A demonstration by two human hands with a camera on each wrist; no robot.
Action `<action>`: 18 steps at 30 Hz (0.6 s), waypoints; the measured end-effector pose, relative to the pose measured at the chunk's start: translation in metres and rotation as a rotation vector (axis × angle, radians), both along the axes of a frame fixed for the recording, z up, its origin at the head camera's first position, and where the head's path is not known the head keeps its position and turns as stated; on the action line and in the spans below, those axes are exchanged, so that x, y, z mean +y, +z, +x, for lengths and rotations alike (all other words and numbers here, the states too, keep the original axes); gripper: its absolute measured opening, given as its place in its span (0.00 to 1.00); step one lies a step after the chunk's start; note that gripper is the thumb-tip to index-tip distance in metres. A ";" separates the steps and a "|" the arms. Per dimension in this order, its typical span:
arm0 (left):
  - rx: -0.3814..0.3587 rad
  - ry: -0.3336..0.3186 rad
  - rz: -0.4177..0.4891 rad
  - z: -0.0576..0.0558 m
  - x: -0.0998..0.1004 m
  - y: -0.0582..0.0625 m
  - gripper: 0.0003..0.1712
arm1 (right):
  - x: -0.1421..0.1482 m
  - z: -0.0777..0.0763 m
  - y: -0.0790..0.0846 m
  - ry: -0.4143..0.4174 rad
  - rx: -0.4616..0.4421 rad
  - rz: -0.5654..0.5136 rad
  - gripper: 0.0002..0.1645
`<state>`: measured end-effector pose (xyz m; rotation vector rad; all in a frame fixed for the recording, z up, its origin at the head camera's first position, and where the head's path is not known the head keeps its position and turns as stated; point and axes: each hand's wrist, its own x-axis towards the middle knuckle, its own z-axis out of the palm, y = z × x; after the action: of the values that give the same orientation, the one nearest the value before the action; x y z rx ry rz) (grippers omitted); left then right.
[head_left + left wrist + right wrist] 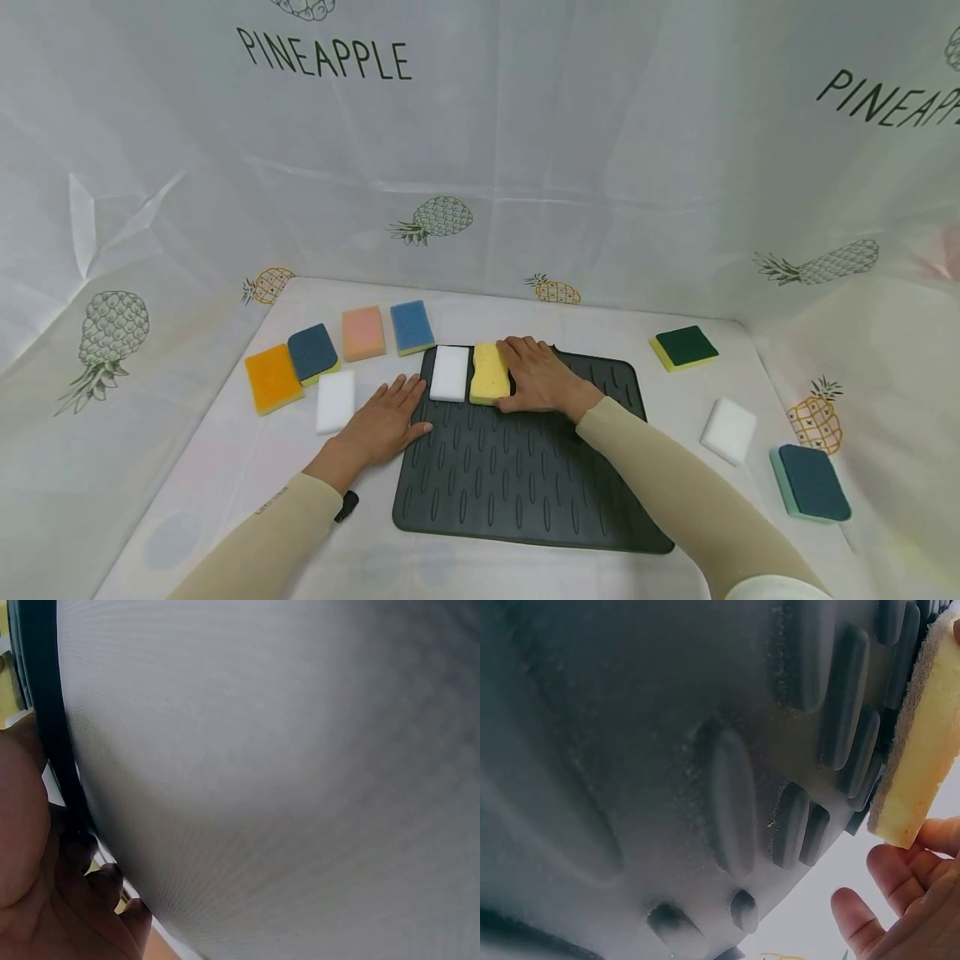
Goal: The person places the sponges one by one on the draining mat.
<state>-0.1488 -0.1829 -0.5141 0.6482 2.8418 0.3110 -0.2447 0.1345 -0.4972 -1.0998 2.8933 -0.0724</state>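
Mat (495, 492), dark and ribbed, carries on its far left part a white sponge (450, 374) and, just beside it, a yellow sponge (486, 375). The yellow one points its long axis away from me, toward the printed cloth (600, 158). My right grip (542, 379) is clamped on it, thumb nearer, fingers farther. My left grip (381, 423) has straight fingers beside the mat's left edge.
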 end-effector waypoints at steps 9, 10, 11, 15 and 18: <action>-0.002 0.001 0.008 0.000 0.000 0.001 0.45 | 0.000 0.001 0.001 0.002 -0.003 0.002 0.63; -0.003 0.001 0.008 0.000 0.000 0.001 0.45 | 0.000 0.001 0.001 0.002 -0.003 -0.002 0.63; -0.004 0.001 0.008 0.000 0.000 0.001 0.45 | 0.000 0.001 0.002 0.001 -0.005 -0.001 0.63; -0.006 0.002 0.008 0.000 0.001 0.001 0.45 | 0.000 0.001 0.002 -0.005 -0.023 -0.008 0.64; -0.005 0.003 0.006 0.000 0.001 0.000 0.45 | 0.001 0.001 0.002 -0.011 -0.033 -0.011 0.65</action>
<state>-0.1489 -0.1822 -0.5138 0.6437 2.8384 0.3213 -0.2436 0.1351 -0.4953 -1.0741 2.8737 -0.1057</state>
